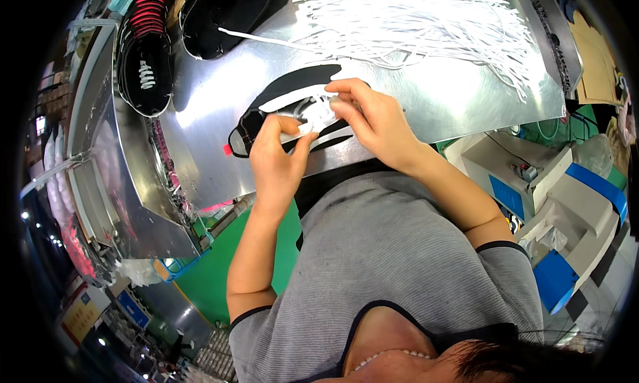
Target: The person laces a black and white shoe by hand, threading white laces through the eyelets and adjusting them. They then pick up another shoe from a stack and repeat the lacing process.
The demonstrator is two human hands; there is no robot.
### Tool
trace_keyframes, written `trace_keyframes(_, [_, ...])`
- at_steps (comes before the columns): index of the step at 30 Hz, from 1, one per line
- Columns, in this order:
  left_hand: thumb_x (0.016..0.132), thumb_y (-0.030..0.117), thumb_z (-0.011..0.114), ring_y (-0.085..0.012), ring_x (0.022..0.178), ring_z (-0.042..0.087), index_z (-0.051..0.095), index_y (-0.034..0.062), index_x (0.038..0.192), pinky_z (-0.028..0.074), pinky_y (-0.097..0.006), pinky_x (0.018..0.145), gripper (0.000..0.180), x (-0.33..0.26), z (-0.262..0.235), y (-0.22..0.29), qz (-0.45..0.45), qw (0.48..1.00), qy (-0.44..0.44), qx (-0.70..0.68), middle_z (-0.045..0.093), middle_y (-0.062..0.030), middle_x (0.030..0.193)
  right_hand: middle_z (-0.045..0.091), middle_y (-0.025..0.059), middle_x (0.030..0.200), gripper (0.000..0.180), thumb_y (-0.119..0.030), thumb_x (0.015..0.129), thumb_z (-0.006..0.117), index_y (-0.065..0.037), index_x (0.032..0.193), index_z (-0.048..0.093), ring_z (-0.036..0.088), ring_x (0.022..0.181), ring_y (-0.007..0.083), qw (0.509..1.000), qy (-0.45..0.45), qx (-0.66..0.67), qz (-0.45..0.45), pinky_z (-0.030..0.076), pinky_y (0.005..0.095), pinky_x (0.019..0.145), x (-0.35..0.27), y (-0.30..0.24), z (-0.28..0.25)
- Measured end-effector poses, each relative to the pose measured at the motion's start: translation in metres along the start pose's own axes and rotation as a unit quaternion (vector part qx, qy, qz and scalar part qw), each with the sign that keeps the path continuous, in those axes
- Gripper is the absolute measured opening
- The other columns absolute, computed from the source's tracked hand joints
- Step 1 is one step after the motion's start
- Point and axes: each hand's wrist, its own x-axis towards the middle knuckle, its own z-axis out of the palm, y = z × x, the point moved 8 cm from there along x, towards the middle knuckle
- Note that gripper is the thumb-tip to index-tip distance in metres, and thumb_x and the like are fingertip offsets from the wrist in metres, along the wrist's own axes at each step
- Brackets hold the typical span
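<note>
A black and white shoe upper (293, 83) lies on the shiny metal table in front of me, with a white shoelace (314, 111) bunched across its opening. My left hand (276, 160) is closed in a pinch on the upper's near edge, thumb and forefinger beside the lace. At the lace's far right side, my right hand (376, 120) pinches the white lace between thumb and fingers. The fingertips hide part of the lace and of the eyelet area. A small red tab (227, 149) sticks out at the upper's left end.
Loose white laces (413, 23) spread over the table's far side. Black uppers (223, 17) lie at the back left, one (146, 73) with white lacing and red-striped pieces stacked behind. Cardboard boxes (496, 160) stand on the right beyond the metal table's edge (492, 125).
</note>
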Motion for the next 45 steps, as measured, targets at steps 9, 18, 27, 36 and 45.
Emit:
trace_keyframes(9, [0.079, 0.014, 0.08, -0.0163, 0.074, 0.067, 0.066, 0.0012, 0.096, 0.051, -0.029, 0.069, 0.026, 0.007, 0.007, -0.008, -0.032, 0.998, -0.043, 0.044, 0.071, -0.0088, 0.083, 0.067, 0.016, 0.081, 0.021, -0.017, 0.096, 0.058, -0.003, 0.109, 0.05, 0.066, 0.074, 0.0336, 0.994, -0.08, -0.061, 0.038, 0.05, 0.041, 0.065, -0.026, 0.011, 0.013])
trace_keyframes(18, [0.078, 0.012, 0.079, -0.0283, 0.075, 0.069, 0.068, 0.001, 0.096, 0.052, -0.034, 0.067, 0.024, 0.003, 0.008, -0.002, 0.023, 0.999, -0.04, 0.015, 0.072, -0.0125, 0.087, 0.068, 0.0198, 0.087, 0.021, -0.011, 0.095, 0.059, -0.001, 0.109, 0.047, 0.067, 0.079, 0.0361, 0.991, -0.115, -0.06, 0.042, 0.05, 0.04, 0.068, -0.017, 0.017, 0.022])
trace_keyframes(27, [0.081, 0.006, 0.074, -0.0274, 0.067, 0.065, 0.068, 0.0031, 0.094, 0.049, -0.036, 0.061, 0.015, -0.001, 0.005, 0.002, 0.09, 0.996, -0.019, 0.009, 0.07, -0.0108, 0.083, 0.067, 0.018, 0.082, 0.024, -0.013, 0.094, 0.061, -0.001, 0.107, 0.044, 0.066, 0.076, 0.0368, 0.968, -0.192, -0.158, 0.045, 0.05, 0.042, 0.066, -0.006, 0.011, 0.023])
trace_keyframes(36, [0.081, 0.004, 0.073, -0.027, 0.066, 0.063, 0.066, 0.005, 0.097, 0.049, -0.035, 0.061, 0.017, -0.011, 0.019, 0.005, 0.08, 0.996, -0.03, 0.027, 0.069, -0.0102, 0.082, 0.064, 0.0159, 0.072, 0.03, -0.016, 0.093, 0.061, 0.0, 0.111, 0.042, 0.064, 0.068, 0.0372, 0.959, -0.166, -0.231, 0.0, 0.049, 0.0424, 0.058, -0.005, 0.014, 0.048])
trace_keyframes(45, [0.078, 0.007, 0.078, -0.0254, 0.059, 0.058, 0.058, 0.0043, 0.089, 0.045, -0.035, 0.057, 0.023, -0.024, 0.011, 0.02, 0.218, 0.972, 0.028, 0.081, 0.063, -0.0076, 0.071, 0.069, 0.0108, 0.093, 0.016, -0.013, 0.088, 0.062, -0.007, 0.103, 0.063, 0.068, 0.078, 0.0278, 0.976, -0.131, -0.128, -0.12, 0.053, 0.0376, 0.067, 0.007, -0.037, 0.008])
